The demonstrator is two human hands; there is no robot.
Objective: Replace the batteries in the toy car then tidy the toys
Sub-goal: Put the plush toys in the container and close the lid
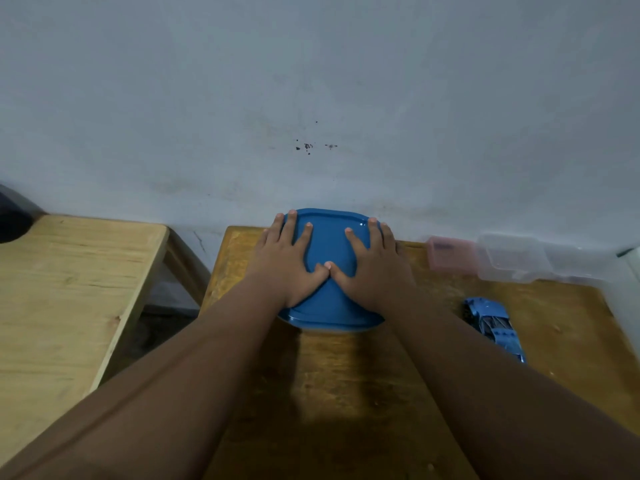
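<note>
A blue lid covers a container at the far edge of the dark wooden table, against the wall. My left hand lies flat on the lid's left half and my right hand lies flat on its right half, fingers spread and thumbs touching in the middle. The container under the lid is hidden. A blue toy car rests on the table to the right of my right forearm, apart from both hands.
A pink box and clear plastic boxes stand at the table's back right by the wall. A lighter wooden table sits to the left across a gap. A dark object shows at the far left.
</note>
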